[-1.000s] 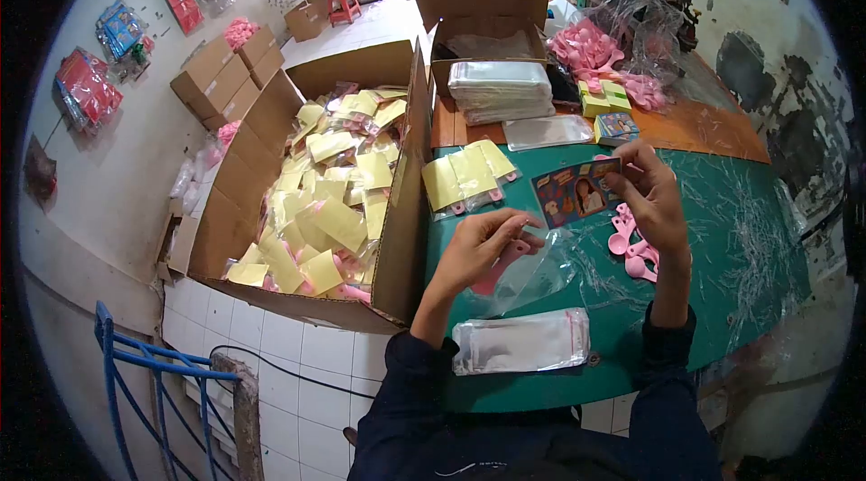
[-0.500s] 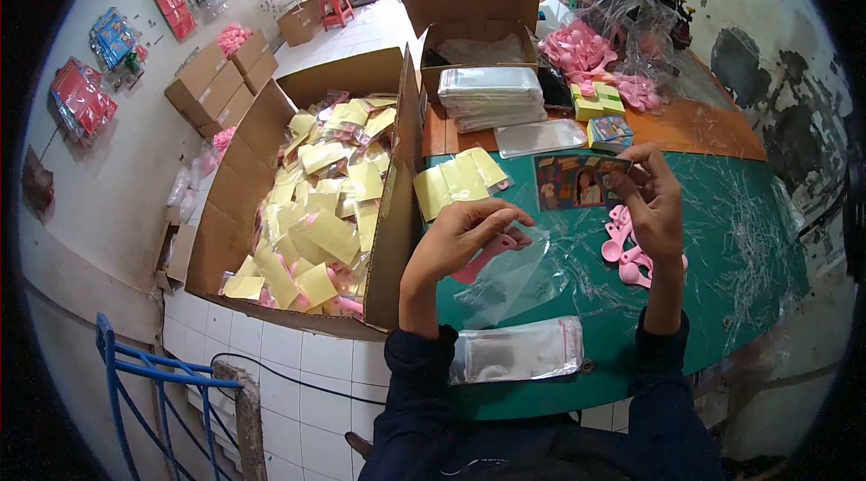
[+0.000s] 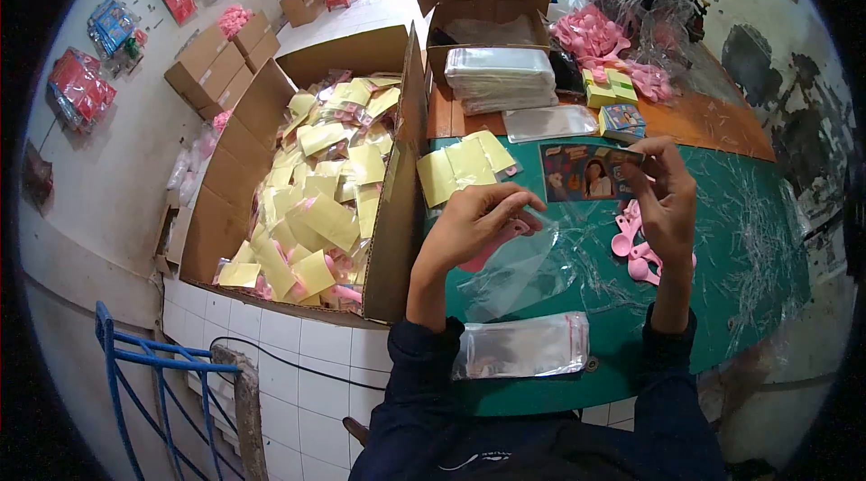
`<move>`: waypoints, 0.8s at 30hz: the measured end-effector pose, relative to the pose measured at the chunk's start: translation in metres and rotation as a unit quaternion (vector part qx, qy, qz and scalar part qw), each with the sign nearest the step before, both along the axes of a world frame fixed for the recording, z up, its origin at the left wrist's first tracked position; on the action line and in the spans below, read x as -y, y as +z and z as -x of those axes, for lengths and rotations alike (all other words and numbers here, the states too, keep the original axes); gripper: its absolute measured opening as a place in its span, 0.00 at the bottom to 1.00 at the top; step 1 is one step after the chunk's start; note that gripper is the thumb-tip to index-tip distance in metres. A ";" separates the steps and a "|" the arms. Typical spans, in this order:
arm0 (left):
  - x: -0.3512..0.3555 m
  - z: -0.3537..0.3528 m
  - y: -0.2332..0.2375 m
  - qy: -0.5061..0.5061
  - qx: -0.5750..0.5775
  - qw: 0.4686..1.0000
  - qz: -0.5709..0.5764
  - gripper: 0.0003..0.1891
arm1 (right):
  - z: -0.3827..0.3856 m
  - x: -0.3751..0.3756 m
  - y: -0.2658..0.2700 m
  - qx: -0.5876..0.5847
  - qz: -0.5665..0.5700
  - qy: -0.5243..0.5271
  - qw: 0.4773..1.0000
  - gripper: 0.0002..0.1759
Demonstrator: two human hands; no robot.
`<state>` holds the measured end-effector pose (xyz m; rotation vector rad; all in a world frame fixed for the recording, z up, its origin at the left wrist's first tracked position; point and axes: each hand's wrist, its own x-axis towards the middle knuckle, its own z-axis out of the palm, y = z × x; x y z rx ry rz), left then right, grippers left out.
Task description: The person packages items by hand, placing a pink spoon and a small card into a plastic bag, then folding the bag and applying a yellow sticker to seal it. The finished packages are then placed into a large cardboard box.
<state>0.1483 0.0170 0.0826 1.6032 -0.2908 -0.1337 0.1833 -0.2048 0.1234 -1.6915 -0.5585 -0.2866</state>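
Note:
Over the green tabletop, my left hand is closed on a clear plastic bag, with a pink measuring spoon in or against the bag below my fingers. My right hand pinches the right edge of a dark printed card, held up with its picture side toward me. Pink measuring spoons lie on the table beside and partly behind my right hand. A stack of flat clear bags rests near the table's front edge. Packs with yellow cards lie beyond my left hand.
On the left, a large cardboard box is filled with packs with yellow cards. Behind are a stack of clear bags, a stack of printed cards and a pile of pink spoons. Plastic scraps cover the right side.
The camera view has shifted slightly. My left hand with the bag and my right hand with the card keep almost the same places relative to the table.

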 end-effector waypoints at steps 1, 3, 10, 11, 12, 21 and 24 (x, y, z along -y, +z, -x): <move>0.000 -0.001 -0.001 -0.007 0.009 1.000 -0.003 0.14 | -0.001 0.000 -0.001 -0.013 -0.042 -0.008 0.999 0.05; 0.001 -0.002 -0.002 -0.002 -0.010 1.000 0.009 0.14 | 0.001 0.005 0.006 -0.030 0.061 0.020 0.997 0.06; -0.002 -0.005 -0.007 0.009 -0.041 0.999 0.019 0.15 | -0.004 0.014 0.006 0.043 0.224 0.078 0.971 0.08; -0.002 -0.005 -0.011 0.007 -0.037 0.999 0.011 0.15 | -0.005 0.015 0.006 0.035 0.221 0.078 0.971 0.08; -0.003 -0.007 -0.014 0.005 -0.031 0.999 0.004 0.14 | -0.006 0.016 0.005 0.028 0.220 0.077 0.972 0.08; 0.017 -0.009 -0.015 -0.033 0.032 0.995 -0.087 0.22 | -0.014 -0.005 -0.013 -0.010 0.372 0.204 0.906 0.13; 0.023 -0.010 -0.017 -0.005 0.043 0.982 -0.183 0.28 | -0.016 -0.011 -0.035 0.042 0.312 0.205 0.927 0.14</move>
